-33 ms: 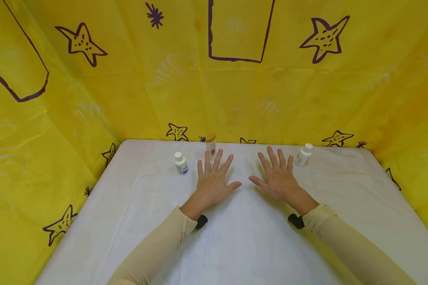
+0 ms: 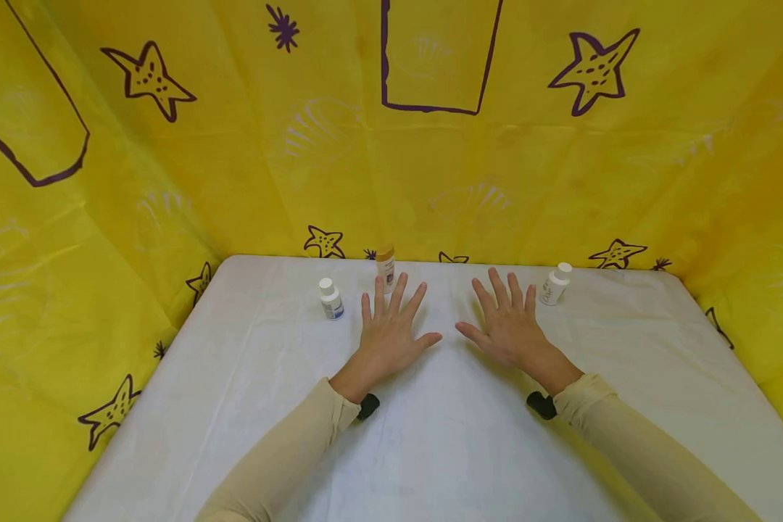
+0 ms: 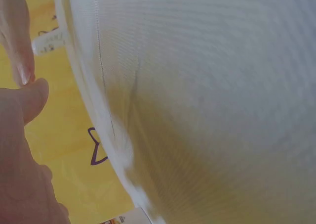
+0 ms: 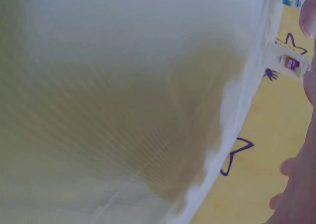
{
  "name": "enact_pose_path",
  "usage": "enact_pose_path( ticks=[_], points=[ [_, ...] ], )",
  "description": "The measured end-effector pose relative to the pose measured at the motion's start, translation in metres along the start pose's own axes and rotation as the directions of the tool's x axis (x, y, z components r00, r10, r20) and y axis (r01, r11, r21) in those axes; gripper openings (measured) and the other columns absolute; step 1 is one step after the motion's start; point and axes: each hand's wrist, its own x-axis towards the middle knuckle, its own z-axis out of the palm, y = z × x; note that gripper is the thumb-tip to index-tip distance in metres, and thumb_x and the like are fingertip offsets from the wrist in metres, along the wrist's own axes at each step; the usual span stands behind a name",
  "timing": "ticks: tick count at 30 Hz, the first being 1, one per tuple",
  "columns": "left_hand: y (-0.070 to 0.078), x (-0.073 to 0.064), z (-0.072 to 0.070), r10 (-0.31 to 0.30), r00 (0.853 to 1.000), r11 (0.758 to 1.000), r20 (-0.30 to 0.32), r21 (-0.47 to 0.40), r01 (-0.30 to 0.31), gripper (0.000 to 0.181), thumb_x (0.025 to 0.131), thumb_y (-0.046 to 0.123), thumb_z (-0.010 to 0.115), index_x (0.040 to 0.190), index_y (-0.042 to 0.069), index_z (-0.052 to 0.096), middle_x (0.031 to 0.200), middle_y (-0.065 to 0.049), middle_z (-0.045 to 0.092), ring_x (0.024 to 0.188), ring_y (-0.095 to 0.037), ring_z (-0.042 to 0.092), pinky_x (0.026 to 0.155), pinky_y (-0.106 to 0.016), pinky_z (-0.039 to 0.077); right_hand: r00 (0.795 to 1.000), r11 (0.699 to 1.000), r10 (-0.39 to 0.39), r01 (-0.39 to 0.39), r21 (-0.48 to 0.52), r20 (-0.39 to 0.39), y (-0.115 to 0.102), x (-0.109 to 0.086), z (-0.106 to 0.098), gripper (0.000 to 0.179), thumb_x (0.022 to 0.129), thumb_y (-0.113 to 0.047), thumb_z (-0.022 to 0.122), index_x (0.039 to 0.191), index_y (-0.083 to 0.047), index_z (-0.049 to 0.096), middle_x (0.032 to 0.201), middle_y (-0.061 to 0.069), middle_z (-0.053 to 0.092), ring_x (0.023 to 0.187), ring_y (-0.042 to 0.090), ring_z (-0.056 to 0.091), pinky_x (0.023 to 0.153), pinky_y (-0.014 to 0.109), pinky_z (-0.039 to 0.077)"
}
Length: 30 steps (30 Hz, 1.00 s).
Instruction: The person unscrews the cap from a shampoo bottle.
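Observation:
My left hand (image 2: 388, 341) is spread palm down over the white-covered table, fingers straight and holding nothing. My right hand (image 2: 510, 333) mirrors it, fingers fanned and thumb toward the left hand. Just beyond the left fingertips stands a pale bottle with a gold cap (image 2: 386, 268), its lower part partly covered by the fingers. To the left of that hand is a small white bottle with a blue-marked label (image 2: 332, 301). Another white bottle with writing on it (image 2: 554, 284) stands right of the right fingertips. Shadows of the hands show on the cloth in both wrist views.
The white tablecloth (image 2: 444, 449) reaches a back edge against a yellow curtain (image 2: 404, 181) printed with starfish and fish. More yellow cloth hangs at both sides. A dark wrist camera (image 2: 368, 407) sits under the left wrist, another (image 2: 541, 405) under the right.

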Motion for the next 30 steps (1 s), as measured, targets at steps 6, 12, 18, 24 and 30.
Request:
enact_pose_path(
  ticks=[6,12,18,24,30],
  points=[
    [0.0,-0.0005,-0.0001,0.007,1.0,1.0,0.0,-0.001,-0.007,0.091,0.093,0.07,0.055,0.164,0.037,0.009,0.174,-0.002,-0.006,0.158,-0.04,-0.019,0.125,-0.068,-0.003,1.0,1.0,0.001,-0.001,0.008,0.0,0.0012,-0.0012,0.0017,0.091,0.097,-0.069,0.046,0.164,-0.013,0.018,0.172,0.019,-0.002,0.156,0.052,-0.003,0.118,0.076,-0.008],
    [0.0,-0.0006,0.0,0.006,1.0,1.0,0.008,0.005,-0.006,0.092,0.093,0.072,0.054,0.164,0.038,0.008,0.174,-0.002,-0.008,0.158,-0.04,-0.02,0.125,-0.068,-0.003,1.0,1.0,0.003,-0.003,0.012,0.003,0.0021,-0.004,0.0043,0.091,0.097,-0.069,0.047,0.163,-0.013,0.02,0.172,0.02,0.0,0.156,0.052,-0.002,0.117,0.078,-0.007],
    [-0.0004,-0.0008,0.0007,-0.003,1.0,1.0,0.011,0.009,0.003,0.092,0.092,0.073,0.053,0.164,0.038,0.006,0.174,-0.001,-0.009,0.158,-0.038,-0.022,0.125,-0.068,-0.004,1.0,1.0,0.004,-0.005,0.027,0.019,0.0018,-0.0043,0.0043,0.09,0.097,-0.07,0.046,0.164,-0.015,0.019,0.172,0.019,-0.002,0.157,0.05,-0.005,0.117,0.078,-0.01],
    [-0.0018,-0.0011,-0.0011,-0.005,1.0,1.0,0.019,0.002,0.005,0.092,0.093,0.071,0.053,0.164,0.039,0.003,0.174,0.0,-0.012,0.157,-0.037,-0.024,0.125,-0.067,-0.007,1.0,1.0,0.002,-0.002,0.007,0.02,-0.0014,-0.0034,0.0013,0.09,0.099,-0.067,0.045,0.164,-0.013,0.016,0.172,0.02,-0.003,0.156,0.051,-0.004,0.117,0.078,-0.009],
    [-0.0049,-0.0005,-0.0052,0.022,0.999,1.0,-0.033,-0.009,-0.023,0.092,0.094,0.068,0.056,0.164,0.037,0.004,0.174,-0.001,-0.01,0.158,-0.038,-0.021,0.125,-0.067,-0.007,1.0,1.0,0.005,-0.005,0.003,-0.015,-0.0042,0.0005,-0.0019,0.086,0.101,-0.064,0.043,0.164,-0.012,0.015,0.172,0.021,-0.001,0.156,0.05,-0.002,0.118,0.077,-0.007]
  ],
)
